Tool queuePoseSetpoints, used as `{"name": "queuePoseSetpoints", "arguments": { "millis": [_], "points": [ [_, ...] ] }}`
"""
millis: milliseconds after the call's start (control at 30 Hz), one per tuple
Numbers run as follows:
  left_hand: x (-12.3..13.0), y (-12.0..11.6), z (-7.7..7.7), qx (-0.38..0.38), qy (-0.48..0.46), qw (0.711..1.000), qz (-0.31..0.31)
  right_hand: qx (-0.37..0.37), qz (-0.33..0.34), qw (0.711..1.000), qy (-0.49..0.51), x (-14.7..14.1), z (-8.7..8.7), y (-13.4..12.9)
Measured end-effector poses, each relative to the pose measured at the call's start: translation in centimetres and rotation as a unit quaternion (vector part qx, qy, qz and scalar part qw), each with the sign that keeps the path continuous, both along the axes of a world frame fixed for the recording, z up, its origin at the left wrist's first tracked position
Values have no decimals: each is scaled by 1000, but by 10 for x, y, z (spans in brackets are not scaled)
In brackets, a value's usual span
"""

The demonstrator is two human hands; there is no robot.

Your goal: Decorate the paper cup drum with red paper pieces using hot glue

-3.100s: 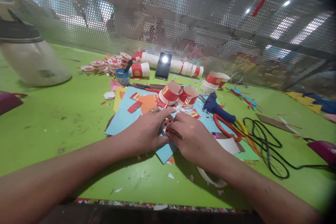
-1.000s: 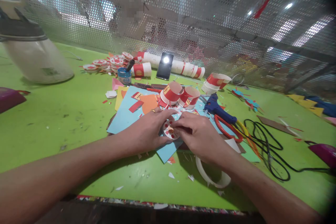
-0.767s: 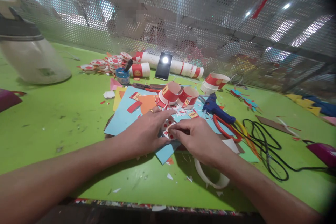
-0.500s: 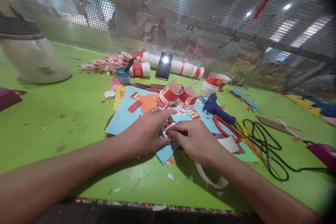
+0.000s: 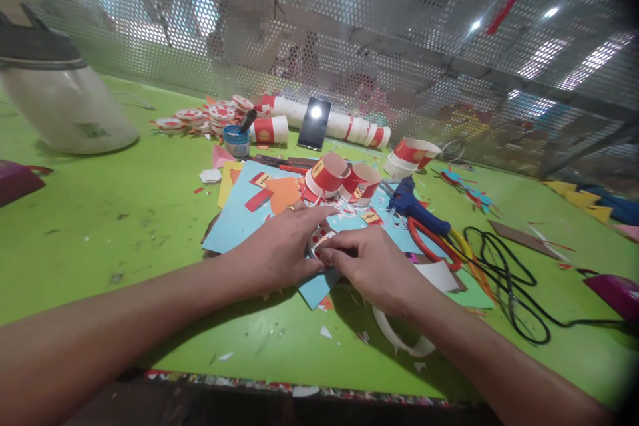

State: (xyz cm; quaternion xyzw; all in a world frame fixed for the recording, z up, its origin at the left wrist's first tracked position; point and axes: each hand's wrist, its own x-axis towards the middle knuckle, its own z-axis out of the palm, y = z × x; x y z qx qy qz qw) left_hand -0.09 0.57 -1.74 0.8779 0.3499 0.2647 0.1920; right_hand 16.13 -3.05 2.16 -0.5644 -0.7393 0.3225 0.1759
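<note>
A small round white paper piece with red patches (image 5: 321, 237) lies on the paper pile in front of me. My left hand (image 5: 283, 239) curls around its left side, thumb and forefinger at its edge. From the right, my right hand (image 5: 372, 263) pinches with thumb and forefinger over the disc; whatever is between those fingertips is hidden. Light blue paper (image 5: 237, 216) lies beneath my hands. Just beyond stand two cut red-and-white paper cup pieces (image 5: 327, 175), with red and white scraps around them. A blue glue gun (image 5: 417, 206) rests to the right.
Orange-handled scissors (image 5: 433, 243) and a black cord (image 5: 509, 286) lie right. A white paper ring (image 5: 399, 336) sits by my right forearm. Farther back are a blue jar (image 5: 236, 142), a phone (image 5: 314, 123), stacked paper cups (image 5: 344, 125) and round decorations (image 5: 221, 113). A large kettle-like container (image 5: 74, 106) stands left.
The view has shifted slightly. Both hands stay at the round paper piece, almost unmoved.
</note>
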Motion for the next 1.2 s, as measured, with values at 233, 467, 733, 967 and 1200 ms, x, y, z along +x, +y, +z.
{"name": "queuePoseSetpoints", "arguments": {
  "millis": [233, 467, 733, 967, 1200],
  "points": [
    [-1, 0, -1, -3, 4, 1000, -3, 31, 7, 999, -14, 5, 4, 0],
    [-2, 0, 1, -5, 5, 1000, -6, 51, 77, 995, -46, 13, 7, -4],
    [-3, 1, -1, 8, 11, 1000, -14, 17, 67, 997, -22, 12, -1, -3],
    [-2, 1, -1, 7, 6, 1000, -20, 5, 45, 999, -9, 8, 0, -5],
    [-3, 0, -2, 4, 7, 1000, -20, 0, 33, 999, -8, 7, 0, -6]
  ]
}}
